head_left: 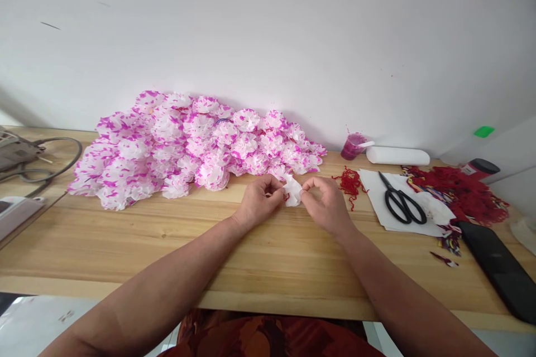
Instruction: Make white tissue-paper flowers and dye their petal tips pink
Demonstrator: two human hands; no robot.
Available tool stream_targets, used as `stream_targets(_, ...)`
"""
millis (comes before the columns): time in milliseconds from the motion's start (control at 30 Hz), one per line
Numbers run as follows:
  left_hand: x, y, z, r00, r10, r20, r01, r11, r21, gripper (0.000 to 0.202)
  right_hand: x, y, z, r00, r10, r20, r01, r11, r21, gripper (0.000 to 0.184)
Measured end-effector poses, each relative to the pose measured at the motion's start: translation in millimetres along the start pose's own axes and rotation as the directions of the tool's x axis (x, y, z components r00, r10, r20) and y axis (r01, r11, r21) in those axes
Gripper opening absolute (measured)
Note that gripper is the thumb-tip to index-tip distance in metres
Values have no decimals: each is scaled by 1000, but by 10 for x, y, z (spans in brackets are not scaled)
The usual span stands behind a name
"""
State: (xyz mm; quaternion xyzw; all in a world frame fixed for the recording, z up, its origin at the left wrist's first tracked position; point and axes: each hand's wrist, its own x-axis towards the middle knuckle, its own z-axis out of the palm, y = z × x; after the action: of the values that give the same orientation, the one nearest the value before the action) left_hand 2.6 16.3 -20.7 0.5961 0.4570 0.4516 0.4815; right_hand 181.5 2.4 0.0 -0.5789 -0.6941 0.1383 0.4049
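A small white tissue paper flower (pixel 293 189) with a bit of red yarn at its left side is held between my hands above the wooden table. My left hand (pixel 262 199) pinches it from the left, fingers curled. On the other side, thumb and forefinger of my right hand (pixel 326 201) are closed on the paper's edge. Just behind lies a long heap of white paper flowers with magenta tips (pixel 201 145). Short red yarn pieces (pixel 352 185) are scattered to the right of my right hand.
Black-handled scissors (pixel 402 201) rest on white paper sheets (pixel 377 201). Beyond are a cup of magenta liquid (pixel 353 146), a white roll (pixel 397 155), a red yarn pile (pixel 469 192) and a black phone (pixel 498 268). A cabled device (pixel 19 150) stands at the left.
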Motion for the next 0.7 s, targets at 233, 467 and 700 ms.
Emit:
stream_targets(233,-71,46,28,998,67,20,-69,994,84,9,-22,-74,46,998,-55,-30,56,998,29,8)
stream_targets(467,-53,60,-5,994,-89,63,90,996,-12,19,-21,-55,52,1000,4,17,-5,996,87,13)
stream_targets(700,-25,35,2,996,-91,24,93,991,-91,22,-54,-76,93,999,-25,38,25,1000,5,11)
